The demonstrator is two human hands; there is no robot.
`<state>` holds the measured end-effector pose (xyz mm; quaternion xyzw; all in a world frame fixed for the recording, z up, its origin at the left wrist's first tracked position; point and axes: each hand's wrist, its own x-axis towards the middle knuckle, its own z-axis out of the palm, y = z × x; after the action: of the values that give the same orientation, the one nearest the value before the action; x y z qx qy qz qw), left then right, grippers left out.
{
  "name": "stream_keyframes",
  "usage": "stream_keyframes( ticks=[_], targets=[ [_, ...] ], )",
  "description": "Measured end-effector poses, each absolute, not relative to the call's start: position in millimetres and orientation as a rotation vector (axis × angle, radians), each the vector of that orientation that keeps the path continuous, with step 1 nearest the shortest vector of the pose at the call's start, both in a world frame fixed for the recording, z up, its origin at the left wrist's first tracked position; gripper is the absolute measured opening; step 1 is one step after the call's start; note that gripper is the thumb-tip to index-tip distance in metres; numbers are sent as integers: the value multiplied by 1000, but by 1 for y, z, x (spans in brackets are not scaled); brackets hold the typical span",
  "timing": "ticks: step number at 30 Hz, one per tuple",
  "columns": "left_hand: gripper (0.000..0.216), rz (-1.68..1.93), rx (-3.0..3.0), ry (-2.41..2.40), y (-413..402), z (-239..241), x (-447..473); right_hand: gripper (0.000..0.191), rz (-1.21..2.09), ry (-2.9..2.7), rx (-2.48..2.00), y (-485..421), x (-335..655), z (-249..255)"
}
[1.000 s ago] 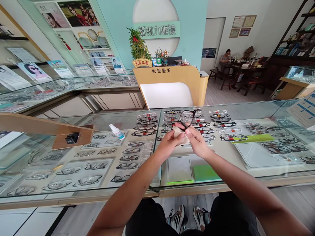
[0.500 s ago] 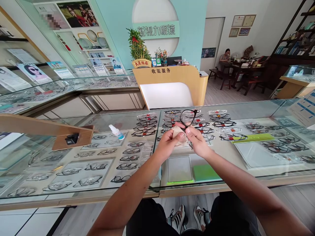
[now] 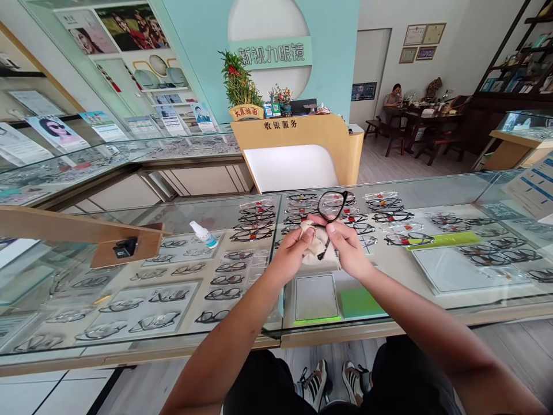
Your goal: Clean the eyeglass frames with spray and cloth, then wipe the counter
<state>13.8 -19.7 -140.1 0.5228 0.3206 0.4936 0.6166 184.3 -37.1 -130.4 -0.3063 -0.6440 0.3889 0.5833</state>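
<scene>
Both my hands meet above the glass display counter (image 3: 432, 190). My right hand (image 3: 351, 249) pinches a pair of black-framed glasses (image 3: 332, 206), whose upper lens stands free above my fingers. My left hand (image 3: 292, 253) is closed on a beige cleaning cloth (image 3: 317, 249), pressed around the lower part of the frame. The cloth hangs down between my two hands. A folded temple of the glasses shows dark against the cloth.
A small white spray bottle (image 3: 204, 234) lies on the glass to the left. A wooden stand with a black device (image 3: 125, 248) sits further left. Several rows of glasses fill the case. A cashier desk (image 3: 302, 144) stands behind; a person sits at a far table (image 3: 394, 97).
The cloth has opened out and hangs lower between my hands. My hands and the glasses have stayed in nearly the same place.
</scene>
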Motion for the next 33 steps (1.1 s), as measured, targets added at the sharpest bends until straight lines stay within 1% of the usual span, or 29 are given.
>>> stream_keyframes(
  ticks=[2, 5, 10, 15, 17, 21, 23, 27, 33],
  targets=[
    [55, 1057, 1247, 700, -21, -138, 11, 51, 1023, -1426, -709, -33, 187, -130],
    [55, 1020, 1321, 669, -23, -135, 12, 55, 1119, -1369, -725, -31, 186, -134],
    [54, 1171, 1375, 771, -26, -134, 18, 61, 979, -1485, -741, -37, 176, -140],
    [61, 1227, 1341, 849, -27, -137, 19, 64, 890, -1576, -707, -42, 174, -135],
    [63, 1227, 1321, 868, -25, -139, 17, 62, 871, -1566, -717, -42, 178, -130],
    [65, 1268, 1233, 916, -17, -145, 11, 49, 842, -1521, -682, -39, 191, -123],
    [67, 1300, 1174, 918, -11, -146, 8, 46, 850, -1539, -660, -36, 198, -121],
    [69, 1382, 1106, 878, -5, -143, 2, 46, 900, -1702, -649, -31, 207, -122],
    [71, 1394, 1165, 904, -9, -135, -1, 50, 993, -1897, -694, -32, 202, -127]
  ],
)
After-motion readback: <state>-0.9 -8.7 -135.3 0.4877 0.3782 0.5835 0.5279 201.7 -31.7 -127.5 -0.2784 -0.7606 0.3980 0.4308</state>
